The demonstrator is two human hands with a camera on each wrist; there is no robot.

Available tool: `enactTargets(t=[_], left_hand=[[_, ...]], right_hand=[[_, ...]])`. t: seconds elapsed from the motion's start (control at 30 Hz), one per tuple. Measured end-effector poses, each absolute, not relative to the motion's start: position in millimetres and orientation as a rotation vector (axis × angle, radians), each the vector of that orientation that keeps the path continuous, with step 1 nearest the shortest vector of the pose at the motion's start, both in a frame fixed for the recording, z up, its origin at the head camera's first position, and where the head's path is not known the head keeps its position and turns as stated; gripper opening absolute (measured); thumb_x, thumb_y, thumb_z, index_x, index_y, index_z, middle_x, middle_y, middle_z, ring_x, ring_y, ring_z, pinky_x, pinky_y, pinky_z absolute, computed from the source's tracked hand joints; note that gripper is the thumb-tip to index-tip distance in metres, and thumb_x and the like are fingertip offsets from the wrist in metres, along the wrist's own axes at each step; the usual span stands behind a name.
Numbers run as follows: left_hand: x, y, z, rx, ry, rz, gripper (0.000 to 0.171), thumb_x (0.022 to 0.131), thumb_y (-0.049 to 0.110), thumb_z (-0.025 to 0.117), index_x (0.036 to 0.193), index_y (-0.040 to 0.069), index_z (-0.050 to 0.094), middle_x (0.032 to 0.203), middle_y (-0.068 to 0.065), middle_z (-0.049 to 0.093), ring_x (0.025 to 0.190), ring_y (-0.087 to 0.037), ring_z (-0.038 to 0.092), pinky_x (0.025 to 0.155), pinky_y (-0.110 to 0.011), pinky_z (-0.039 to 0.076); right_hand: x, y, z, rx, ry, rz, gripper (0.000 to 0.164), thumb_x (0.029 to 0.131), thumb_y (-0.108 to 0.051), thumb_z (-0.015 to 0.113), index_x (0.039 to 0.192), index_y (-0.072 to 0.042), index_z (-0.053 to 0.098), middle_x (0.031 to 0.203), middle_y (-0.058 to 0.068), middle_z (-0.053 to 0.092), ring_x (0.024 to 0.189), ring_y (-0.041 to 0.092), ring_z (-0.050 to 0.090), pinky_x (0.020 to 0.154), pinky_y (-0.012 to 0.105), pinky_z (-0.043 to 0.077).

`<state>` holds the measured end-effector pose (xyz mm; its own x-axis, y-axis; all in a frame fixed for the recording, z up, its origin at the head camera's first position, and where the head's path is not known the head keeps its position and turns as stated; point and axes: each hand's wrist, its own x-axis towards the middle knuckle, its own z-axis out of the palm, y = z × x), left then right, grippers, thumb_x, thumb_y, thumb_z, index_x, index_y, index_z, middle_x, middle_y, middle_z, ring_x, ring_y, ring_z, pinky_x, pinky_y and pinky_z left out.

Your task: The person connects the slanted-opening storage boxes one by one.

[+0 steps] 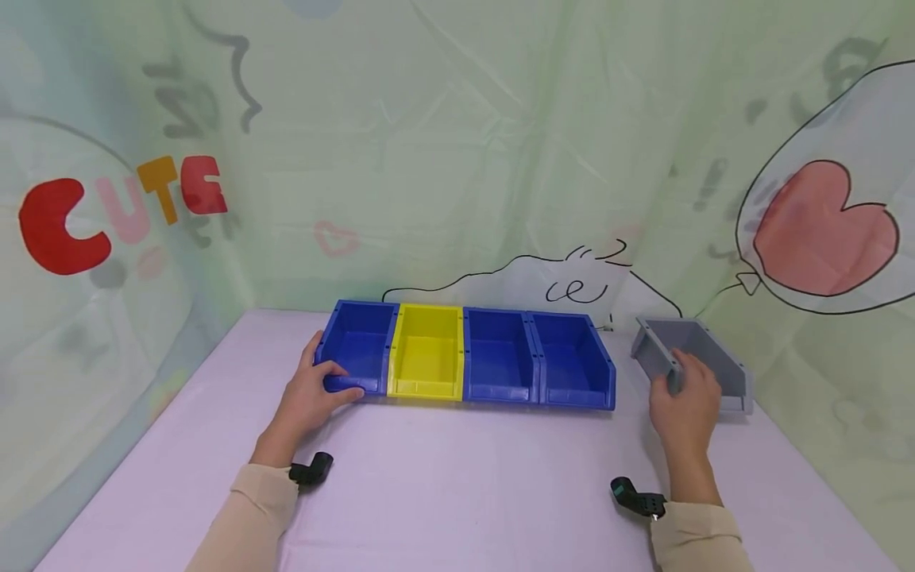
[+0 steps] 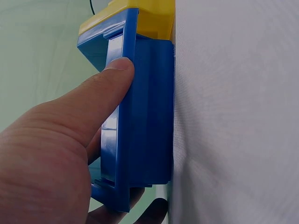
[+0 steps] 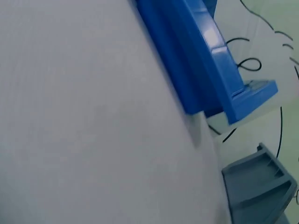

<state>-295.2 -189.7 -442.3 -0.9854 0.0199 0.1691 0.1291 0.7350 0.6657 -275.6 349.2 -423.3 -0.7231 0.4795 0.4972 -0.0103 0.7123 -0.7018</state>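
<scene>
Four open-front plastic storage bins stand side by side at the back of the table. From the left they are a blue bin, a yellow bin and two more blue bins. My left hand grips the leftmost blue bin at its front left corner. In the left wrist view its thumb lies over the front lip, other fingers reaching around the side. Apart from the row, at the right, sits a grey bin, slightly angled. My right hand holds its left wall, fingers over the top edge.
A pale cloth covers the table. Printed curtains hang close behind the bins and along both sides. A gap separates the rightmost blue bin from the grey one. Each wrist wears a small black camera.
</scene>
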Motion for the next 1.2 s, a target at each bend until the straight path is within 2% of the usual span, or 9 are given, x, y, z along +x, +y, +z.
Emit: enactTargets(t=[0.1,0.23,0.5,0.6,0.7,0.8,0.9,1.07,1.2], left_hand=[[-294.5,-189.6,-443.8,-0.123,-2.778,-1.094,0.039,0.085,0.037,0.085,0.105,0.007,0.071,0.175,-0.013,0.002,0.153,-0.052,0.023,0.122,-0.066,0.028],[-294.3,-189.7,-444.7,-0.126,-2.773,-1.090,0.038,0.085,0.037,0.085,0.104,0.007,0.071,0.175,-0.013,0.003,0.153,-0.052,0.023,0.122,-0.066,0.028],[-295.4,-190.1,-443.1,-0.122,-2.776,-1.083,0.040,0.084,0.037,0.086,0.105,0.006,0.071,0.176,-0.011,0.002,0.153,-0.052,0.024,0.121,-0.066,0.029],[-295.5,-189.7,-443.0,-0.122,-2.780,-1.079,0.040,0.085,0.037,0.085,0.105,0.006,0.071,0.176,-0.011,0.001,0.153,-0.052,0.023,0.121,-0.066,0.029],[-295.3,-189.3,-442.9,-0.123,-2.776,-1.081,0.040,0.084,0.037,0.086,0.106,0.006,0.071,0.176,-0.010,0.001,0.154,-0.051,0.023,0.122,-0.065,0.029],[-295.4,-189.0,-442.8,-0.128,-2.770,-1.080,0.040,0.084,0.038,0.085,0.105,0.006,0.071,0.176,-0.011,0.002,0.154,-0.051,0.023,0.122,-0.066,0.029],[-295.7,-188.9,-443.4,-0.126,-2.764,-1.085,0.041,0.084,0.039,0.086,0.105,0.007,0.072,0.175,-0.011,0.002,0.154,-0.051,0.023,0.121,-0.066,0.029],[-295.3,-189.4,-443.7,-0.118,-2.771,-1.093,0.041,0.084,0.038,0.085,0.105,0.006,0.071,0.176,-0.010,0.001,0.154,-0.050,0.022,0.122,-0.066,0.028],[-295.4,-189.1,-443.3,-0.115,-2.782,-1.088,0.040,0.085,0.037,0.085,0.106,0.006,0.071,0.176,-0.010,0.000,0.155,-0.050,0.022,0.122,-0.065,0.028]], right_hand=[[-273.5,355.0,-427.3,-0.413,-2.322,0.908,0.058,0.096,-0.005,0.052,0.153,-0.001,0.044,0.155,0.033,0.042,0.143,0.057,0.035,0.118,0.068,0.029],[-274.2,362.1,-432.6,-0.410,-2.414,0.856,0.062,0.094,-0.004,0.053,0.155,0.001,0.040,0.153,0.036,0.044,0.139,0.060,0.039,0.117,0.069,0.030],[-280.6,365.9,-435.8,-0.339,-2.531,0.738,0.062,0.094,-0.007,0.055,0.154,0.002,0.039,0.153,0.036,0.043,0.142,0.058,0.037,0.119,0.077,0.012],[-279.0,367.4,-437.2,-0.284,-2.551,0.691,0.062,0.091,-0.005,0.056,0.151,0.002,0.043,0.149,0.036,0.046,0.138,0.057,0.041,0.116,0.076,0.021],[-275.9,368.4,-438.5,-0.205,-2.563,0.644,0.061,0.090,-0.004,0.058,0.149,0.000,0.046,0.143,0.037,0.048,0.131,0.057,0.045,0.106,0.074,0.032],[-274.3,369.3,-439.4,-0.137,-2.584,0.607,0.061,0.089,-0.004,0.060,0.149,-0.001,0.047,0.141,0.037,0.049,0.127,0.057,0.048,0.098,0.072,0.035],[-274.6,372.3,-439.3,-0.101,-2.649,0.562,0.070,0.088,-0.008,0.065,0.154,-0.004,0.042,0.144,0.038,0.049,0.127,0.061,0.047,0.102,0.076,0.030],[-274.1,380.3,-436.6,-0.054,-2.790,0.516,0.098,0.081,-0.012,0.072,0.165,-0.015,0.021,0.146,0.041,0.045,0.128,0.066,0.044,0.109,0.087,0.007],[-272.4,384.6,-435.8,-0.035,-2.868,0.513,0.106,0.079,-0.007,0.069,0.167,-0.019,0.009,0.143,0.044,0.046,0.127,0.066,0.045,0.108,0.087,0.010]])
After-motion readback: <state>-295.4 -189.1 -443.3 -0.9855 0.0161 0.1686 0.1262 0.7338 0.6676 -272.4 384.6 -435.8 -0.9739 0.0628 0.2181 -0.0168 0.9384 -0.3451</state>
